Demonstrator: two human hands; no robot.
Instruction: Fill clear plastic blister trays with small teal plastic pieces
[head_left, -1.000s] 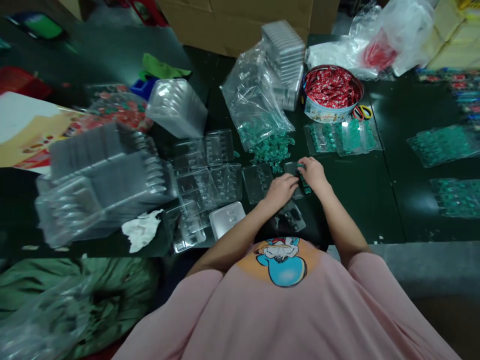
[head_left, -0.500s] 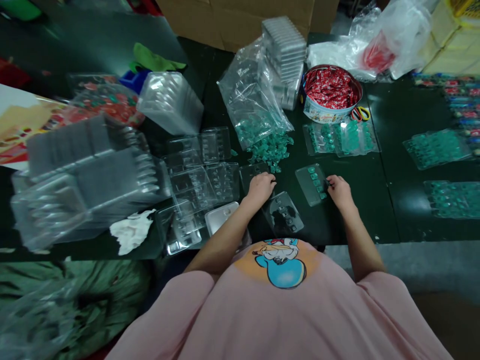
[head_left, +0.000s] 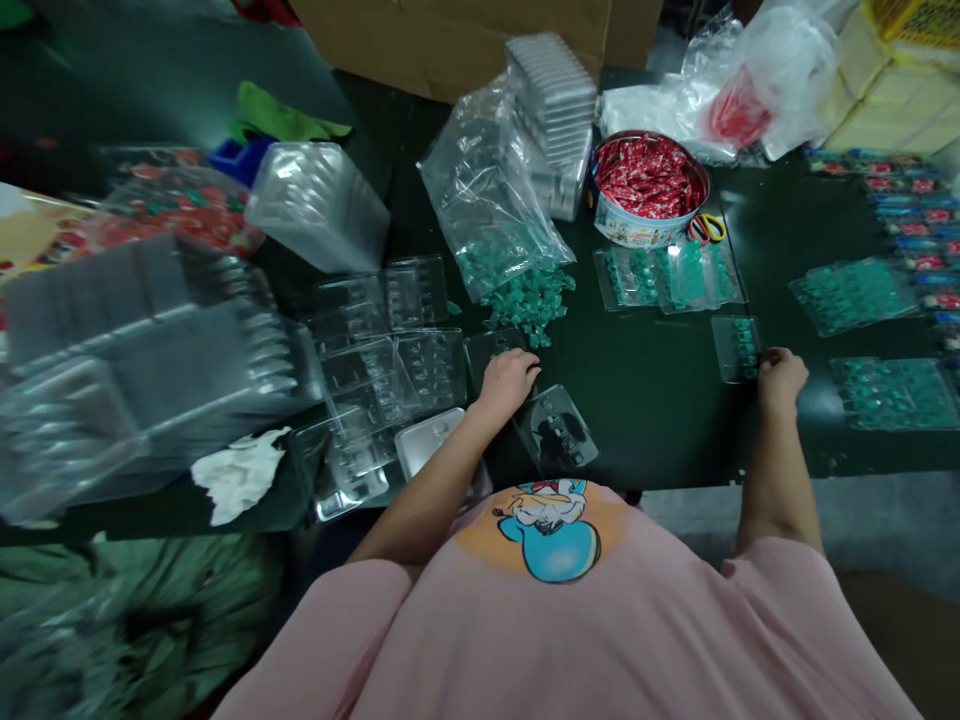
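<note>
My right hand (head_left: pixel 781 377) is stretched out to the right over the dark green table (head_left: pixel 652 390). Its fingers pinch the near edge of a small clear blister tray (head_left: pixel 736 347) that holds a few green candies. My left hand (head_left: pixel 507 381) rests curled on an empty clear tray (head_left: pixel 495 350), just below a loose heap of green candies (head_left: pixel 529 298). Another empty clear tray (head_left: pixel 556 430) lies between my arms near the table's front edge.
Filled trays (head_left: pixel 667 275) lie below a round tin of red candies (head_left: pixel 648 186) with scissors (head_left: pixel 706 228) beside it. More filled trays (head_left: pixel 892 392) sit at the right. Stacks of empty clear trays (head_left: pixel 150 350) crowd the left. A clear bag (head_left: pixel 491 200) spills green candies.
My right hand has slid the tray with green candies from the middle of the table out to the right. My left hand has dropped onto an empty tray and stayed there.
</note>
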